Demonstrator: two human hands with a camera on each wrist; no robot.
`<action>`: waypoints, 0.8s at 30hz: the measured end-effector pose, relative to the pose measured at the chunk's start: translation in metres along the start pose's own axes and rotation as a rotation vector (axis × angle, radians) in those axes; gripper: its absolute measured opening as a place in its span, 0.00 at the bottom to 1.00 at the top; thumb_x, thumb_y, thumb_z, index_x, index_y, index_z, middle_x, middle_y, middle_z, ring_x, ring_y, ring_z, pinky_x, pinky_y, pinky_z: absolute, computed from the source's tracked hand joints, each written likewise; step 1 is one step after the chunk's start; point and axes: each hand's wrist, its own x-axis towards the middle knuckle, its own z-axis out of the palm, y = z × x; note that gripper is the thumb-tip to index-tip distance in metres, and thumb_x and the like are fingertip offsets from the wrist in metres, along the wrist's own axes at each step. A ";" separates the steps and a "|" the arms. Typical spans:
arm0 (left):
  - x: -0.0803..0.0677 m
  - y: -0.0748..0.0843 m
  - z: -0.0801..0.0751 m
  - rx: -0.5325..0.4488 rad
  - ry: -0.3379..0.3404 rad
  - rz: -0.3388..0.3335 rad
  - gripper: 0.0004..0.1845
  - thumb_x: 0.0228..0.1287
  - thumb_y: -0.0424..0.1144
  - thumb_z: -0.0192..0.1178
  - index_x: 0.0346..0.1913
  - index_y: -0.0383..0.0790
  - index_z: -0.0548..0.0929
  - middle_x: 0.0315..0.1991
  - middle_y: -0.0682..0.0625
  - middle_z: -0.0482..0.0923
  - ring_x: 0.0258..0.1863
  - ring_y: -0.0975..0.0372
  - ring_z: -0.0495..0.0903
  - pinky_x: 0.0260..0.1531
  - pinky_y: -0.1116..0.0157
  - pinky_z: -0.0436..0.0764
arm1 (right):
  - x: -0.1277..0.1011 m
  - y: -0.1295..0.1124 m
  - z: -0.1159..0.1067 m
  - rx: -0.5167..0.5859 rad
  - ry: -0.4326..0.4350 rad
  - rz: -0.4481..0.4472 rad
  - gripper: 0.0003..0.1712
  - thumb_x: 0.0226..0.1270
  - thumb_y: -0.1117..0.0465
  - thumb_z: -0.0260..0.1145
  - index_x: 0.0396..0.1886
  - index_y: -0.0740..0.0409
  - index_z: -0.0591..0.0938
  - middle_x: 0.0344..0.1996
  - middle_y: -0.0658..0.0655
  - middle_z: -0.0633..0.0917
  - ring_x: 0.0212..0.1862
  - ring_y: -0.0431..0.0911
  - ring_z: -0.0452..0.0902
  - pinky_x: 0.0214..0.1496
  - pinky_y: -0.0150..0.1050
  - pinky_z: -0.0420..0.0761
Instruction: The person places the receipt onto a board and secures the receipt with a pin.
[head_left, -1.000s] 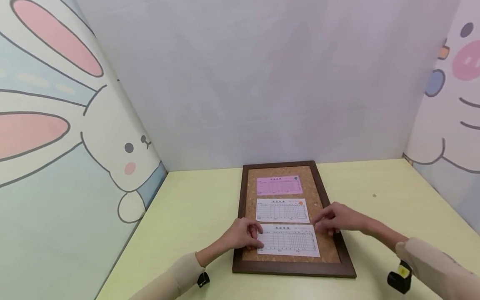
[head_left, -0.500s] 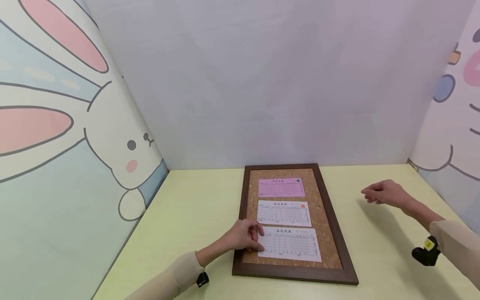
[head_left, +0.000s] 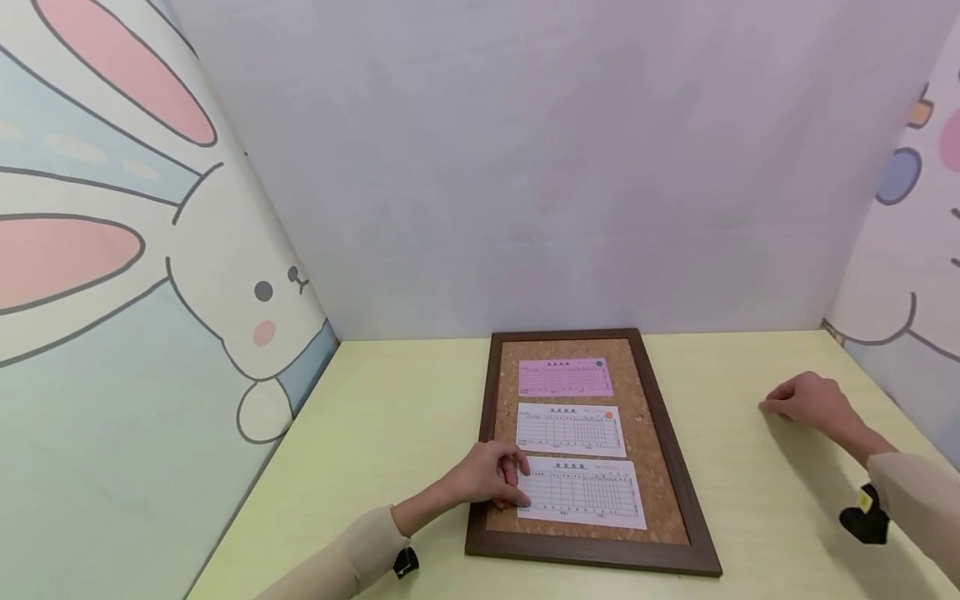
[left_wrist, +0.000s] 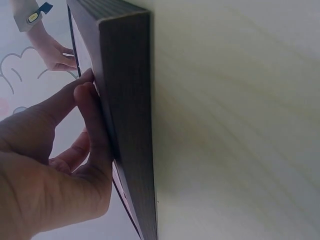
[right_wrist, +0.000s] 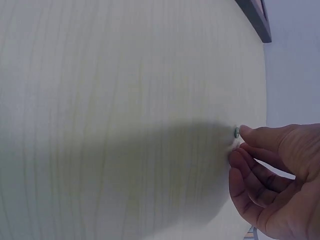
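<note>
On the table, pushpin touching right hand grip's fingertips.

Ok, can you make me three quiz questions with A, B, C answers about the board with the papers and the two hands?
1. Where is the left hand?
A. on the near white paper's left edge
B. on the pink paper
C. on the wall

2. How many papers lie on the cork board?
A. one
B. three
C. five

3. What is the right hand doing?
A. holding the board
B. lifting a paper
C. reaching its fingertips to a small pin on the table

Answers:
1. A, its fingers rest on the near white paper.
2. B, the pink paper, the middle white paper and the near one.
3. C, the wrist view shows fingertips at the pin on the table.
</note>
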 end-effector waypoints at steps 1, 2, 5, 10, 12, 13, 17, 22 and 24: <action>0.000 0.000 0.000 -0.001 -0.002 0.000 0.15 0.50 0.28 0.78 0.39 0.33 0.82 0.20 0.52 0.77 0.14 0.66 0.76 0.16 0.74 0.77 | 0.000 0.000 0.000 -0.006 0.011 -0.003 0.15 0.64 0.59 0.71 0.36 0.71 0.89 0.25 0.59 0.89 0.27 0.39 0.73 0.31 0.38 0.71; 0.000 0.000 0.000 -0.003 -0.002 0.000 0.15 0.50 0.27 0.78 0.39 0.33 0.82 0.20 0.52 0.77 0.14 0.66 0.76 0.16 0.74 0.77 | -0.001 0.000 0.001 -0.012 0.018 -0.007 0.14 0.62 0.59 0.72 0.34 0.70 0.89 0.26 0.60 0.89 0.26 0.39 0.73 0.30 0.39 0.71; -0.001 0.001 -0.001 -0.008 -0.007 0.001 0.15 0.50 0.27 0.78 0.39 0.33 0.82 0.20 0.52 0.78 0.14 0.65 0.76 0.16 0.73 0.77 | -0.002 -0.002 0.002 -0.018 0.028 -0.014 0.13 0.62 0.61 0.72 0.32 0.70 0.89 0.27 0.63 0.90 0.27 0.41 0.75 0.30 0.39 0.72; -0.001 0.002 -0.001 -0.015 -0.017 0.001 0.16 0.51 0.27 0.77 0.40 0.32 0.82 0.20 0.51 0.78 0.14 0.65 0.77 0.16 0.72 0.78 | -0.003 -0.008 0.005 -0.018 0.024 -0.020 0.12 0.62 0.62 0.71 0.32 0.71 0.89 0.27 0.63 0.89 0.27 0.42 0.75 0.30 0.39 0.72; -0.001 0.002 -0.001 -0.015 -0.017 0.000 0.16 0.51 0.27 0.78 0.40 0.32 0.82 0.20 0.51 0.79 0.14 0.65 0.77 0.16 0.72 0.78 | -0.003 -0.011 0.005 -0.019 0.019 -0.025 0.12 0.63 0.63 0.71 0.33 0.71 0.89 0.28 0.65 0.89 0.27 0.42 0.75 0.29 0.39 0.73; -0.001 0.002 -0.001 -0.015 -0.018 -0.001 0.16 0.51 0.27 0.78 0.40 0.33 0.82 0.20 0.51 0.79 0.14 0.65 0.77 0.16 0.72 0.78 | -0.003 -0.012 0.005 -0.022 0.018 -0.025 0.12 0.63 0.63 0.71 0.33 0.72 0.89 0.28 0.66 0.89 0.27 0.42 0.76 0.29 0.39 0.73; -0.001 0.001 -0.001 -0.016 -0.018 -0.002 0.15 0.51 0.27 0.78 0.40 0.33 0.82 0.20 0.50 0.79 0.14 0.65 0.77 0.16 0.72 0.79 | -0.003 -0.018 0.006 -0.022 0.006 -0.030 0.11 0.64 0.64 0.69 0.33 0.72 0.89 0.26 0.64 0.88 0.25 0.42 0.73 0.28 0.39 0.71; -0.001 0.001 -0.001 -0.021 -0.017 -0.004 0.15 0.51 0.28 0.78 0.40 0.33 0.82 0.21 0.50 0.78 0.14 0.65 0.77 0.17 0.72 0.79 | -0.005 -0.036 0.009 0.026 -0.022 -0.064 0.12 0.68 0.64 0.66 0.33 0.70 0.89 0.21 0.52 0.85 0.24 0.42 0.73 0.26 0.38 0.70; -0.001 0.001 -0.001 -0.018 -0.016 -0.002 0.15 0.51 0.28 0.78 0.40 0.33 0.82 0.21 0.50 0.78 0.14 0.65 0.77 0.17 0.72 0.79 | -0.005 -0.048 0.009 0.041 -0.032 -0.087 0.12 0.69 0.64 0.65 0.34 0.69 0.89 0.22 0.52 0.86 0.25 0.42 0.76 0.26 0.39 0.72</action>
